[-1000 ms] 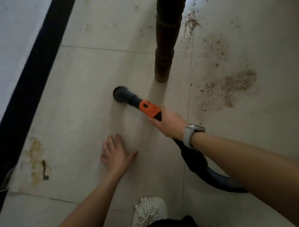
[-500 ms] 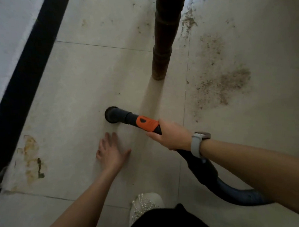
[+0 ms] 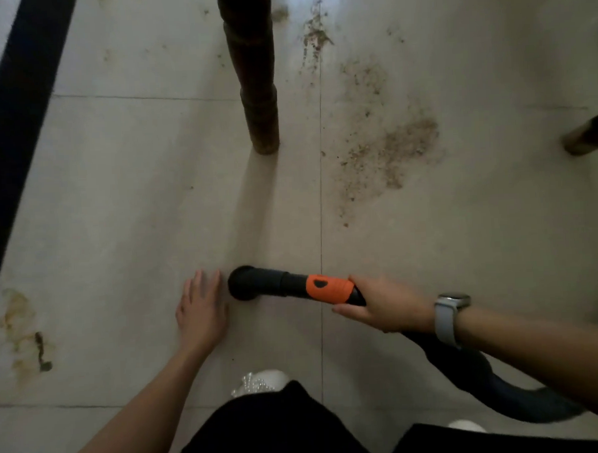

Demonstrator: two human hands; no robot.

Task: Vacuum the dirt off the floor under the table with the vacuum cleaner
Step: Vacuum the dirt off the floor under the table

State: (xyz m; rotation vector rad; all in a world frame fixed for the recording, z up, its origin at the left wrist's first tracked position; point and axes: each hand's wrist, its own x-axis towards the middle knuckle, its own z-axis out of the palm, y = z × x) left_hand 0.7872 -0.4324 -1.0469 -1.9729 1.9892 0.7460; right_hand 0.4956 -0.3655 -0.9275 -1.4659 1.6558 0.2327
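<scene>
Risk as I judge it: the nozzle point(image 3: 242, 283) sits almost against the fingers of my left hand point(image 3: 201, 311), which lies flat and open on the floor point(image 3: 118, 206), so a careless push could run onto them, and swinging toward the dirt could knock the bench leg point(image 3: 255, 91) or scatter the loose grit. My right hand point(image 3: 383, 305) has its grip closed around the vacuum wand just behind the orange collar point(image 3: 329, 288), hose point(image 3: 468, 373) trailing back under my wrist. The main dirt patch point(image 3: 387, 154) lies well ahead of that grip and slightly right, untouched, beyond the nozzle and right of the leg.
</scene>
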